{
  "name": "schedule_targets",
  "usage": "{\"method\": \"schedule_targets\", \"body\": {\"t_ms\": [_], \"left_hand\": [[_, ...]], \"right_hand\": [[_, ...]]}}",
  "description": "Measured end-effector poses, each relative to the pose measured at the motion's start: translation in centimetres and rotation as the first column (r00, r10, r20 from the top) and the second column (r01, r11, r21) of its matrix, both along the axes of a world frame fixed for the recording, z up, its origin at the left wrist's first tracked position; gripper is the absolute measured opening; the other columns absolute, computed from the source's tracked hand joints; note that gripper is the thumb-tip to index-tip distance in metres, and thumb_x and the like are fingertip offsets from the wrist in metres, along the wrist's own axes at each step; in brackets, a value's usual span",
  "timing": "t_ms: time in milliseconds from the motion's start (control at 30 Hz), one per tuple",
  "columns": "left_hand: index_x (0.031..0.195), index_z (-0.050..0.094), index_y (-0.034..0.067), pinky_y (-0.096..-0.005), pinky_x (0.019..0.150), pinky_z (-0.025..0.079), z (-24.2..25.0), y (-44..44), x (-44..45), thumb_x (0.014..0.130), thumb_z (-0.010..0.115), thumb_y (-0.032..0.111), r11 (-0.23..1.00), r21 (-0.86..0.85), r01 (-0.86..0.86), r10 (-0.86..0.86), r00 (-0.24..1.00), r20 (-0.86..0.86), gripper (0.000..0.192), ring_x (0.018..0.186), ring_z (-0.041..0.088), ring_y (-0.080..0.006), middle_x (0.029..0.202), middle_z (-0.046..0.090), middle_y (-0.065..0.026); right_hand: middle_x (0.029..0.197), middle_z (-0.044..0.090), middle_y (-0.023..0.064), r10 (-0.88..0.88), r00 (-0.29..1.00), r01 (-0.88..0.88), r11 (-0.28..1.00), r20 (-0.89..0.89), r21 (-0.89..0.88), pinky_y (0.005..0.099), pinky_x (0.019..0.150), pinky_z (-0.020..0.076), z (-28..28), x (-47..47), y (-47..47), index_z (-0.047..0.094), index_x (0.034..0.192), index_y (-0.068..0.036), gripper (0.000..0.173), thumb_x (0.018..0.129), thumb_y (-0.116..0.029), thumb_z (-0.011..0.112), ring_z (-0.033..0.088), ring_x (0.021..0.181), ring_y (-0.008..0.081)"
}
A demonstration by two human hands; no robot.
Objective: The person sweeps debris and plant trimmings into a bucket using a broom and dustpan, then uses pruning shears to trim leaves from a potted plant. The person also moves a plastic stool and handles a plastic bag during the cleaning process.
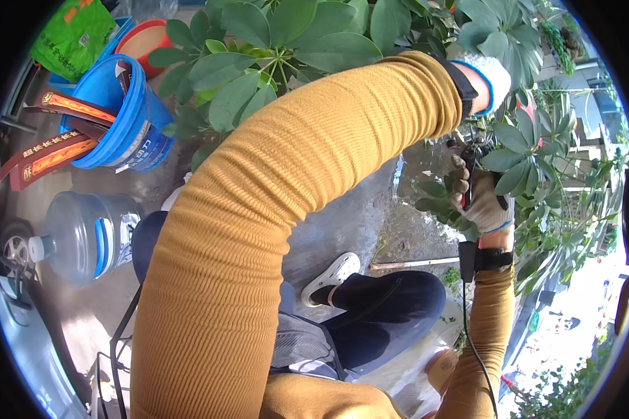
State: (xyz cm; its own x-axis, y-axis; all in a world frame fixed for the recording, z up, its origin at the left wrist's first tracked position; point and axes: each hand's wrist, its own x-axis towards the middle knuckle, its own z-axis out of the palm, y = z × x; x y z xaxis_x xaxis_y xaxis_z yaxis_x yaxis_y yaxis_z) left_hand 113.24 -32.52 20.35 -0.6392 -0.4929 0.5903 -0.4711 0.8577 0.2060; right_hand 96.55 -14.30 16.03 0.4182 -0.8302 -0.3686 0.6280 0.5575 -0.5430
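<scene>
My left hand [485, 81], in a white knit glove with a blue cuff, is among the broad green leaves of an umbrella plant [340, 50] at the upper right; its fingers are hidden. Below it, my right hand [485, 201], in a soiled glove, grips what look like pruning shears [469, 175] with black and red handles. Their blades are hard to make out against dark stems. More leaf clusters [527, 149] hang close to the right hand. A black watch-like band and a black box with a cable are on the right wrist.
At the left stand a blue bucket [152, 123] holding dark red packages [57, 154], a large clear water bottle [76, 238] on its side, a red pot [147, 42] and a green bag [73, 39]. A pale strip [422, 263] edges the wet ground.
</scene>
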Motion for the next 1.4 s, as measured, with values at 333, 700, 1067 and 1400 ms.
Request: {"method": "schedule_targets", "body": {"t_ms": [333, 700, 1067, 1400], "left_hand": [[0.096, 0.076, 0.001, -0.0432, 0.08, 0.057, -0.4, -0.1, 0.4, 0.086, 0.059, 0.015, 0.991, 0.125, 0.035, -0.03, 0.999, -0.035, 0.024, 0.09, 0.072, -0.0358, 0.097, 0.074, -0.0209], [0.103, 0.074, 0.001, -0.0421, 0.084, 0.055, -2.2, -1.3, 0.6, 0.09, 0.057, 0.014, 0.997, 0.072, 0.031, -0.03, 0.999, -0.013, 0.026, 0.093, 0.071, -0.036, 0.103, 0.072, -0.0211], [0.104, 0.073, 0.003, -0.043, 0.083, 0.055, -2.2, -0.7, 0.0, 0.092, 0.054, 0.018, 0.983, 0.131, -0.126, 0.129, 0.992, -0.015, 0.027, 0.095, 0.07, -0.0364, 0.105, 0.072, -0.0198], [0.105, 0.073, 0.005, -0.0439, 0.082, 0.054, -1.0, -1.2, -2.5, 0.094, 0.051, 0.02, 0.901, 0.242, -0.359, 0.363, 0.931, 0.027, 0.029, 0.096, 0.07, -0.0368, 0.105, 0.072, -0.0185]], "right_hand": [[0.105, 0.057, 0.0093, -0.051, 0.99, 0.063, 0.994, -0.129, 0.094, 0.0402, 0.078, 0.0466, 0.6, 0.3, 0.1, 0.044, 0.137, 0.006, 0.07, 0.096, -0.051, 0.046, 0.053, 0.087, 0.0254], [0.095, 0.061, 0.0133, -0.013, 0.937, 0.07, 0.986, -0.348, 0.153, 0.0422, 0.068, 0.0525, 2.8, 4.2, 2.8, 0.048, 0.132, 0.013, 0.074, 0.095, -0.051, 0.047, 0.062, 0.076, 0.0281], [0.071, 0.065, 0.0113, 0.093, -0.553, -0.158, 0.964, -0.828, 0.214, 0.0337, 0.062, 0.0488, 11.0, 3.6, 1.1, 0.07, 0.095, 0.002, 0.037, 0.082, -0.032, 0.066, 0.063, 0.063, 0.023], [0.104, 0.071, 0.0184, -0.212, -0.946, -0.307, 0.828, -0.245, 0.469, 0.0438, 0.08, 0.0542, 9.8, -1.2, -3.4, 0.069, 0.108, -0.01, 0.034, 0.086, -0.036, 0.065, 0.067, 0.098, 0.0393]]}}
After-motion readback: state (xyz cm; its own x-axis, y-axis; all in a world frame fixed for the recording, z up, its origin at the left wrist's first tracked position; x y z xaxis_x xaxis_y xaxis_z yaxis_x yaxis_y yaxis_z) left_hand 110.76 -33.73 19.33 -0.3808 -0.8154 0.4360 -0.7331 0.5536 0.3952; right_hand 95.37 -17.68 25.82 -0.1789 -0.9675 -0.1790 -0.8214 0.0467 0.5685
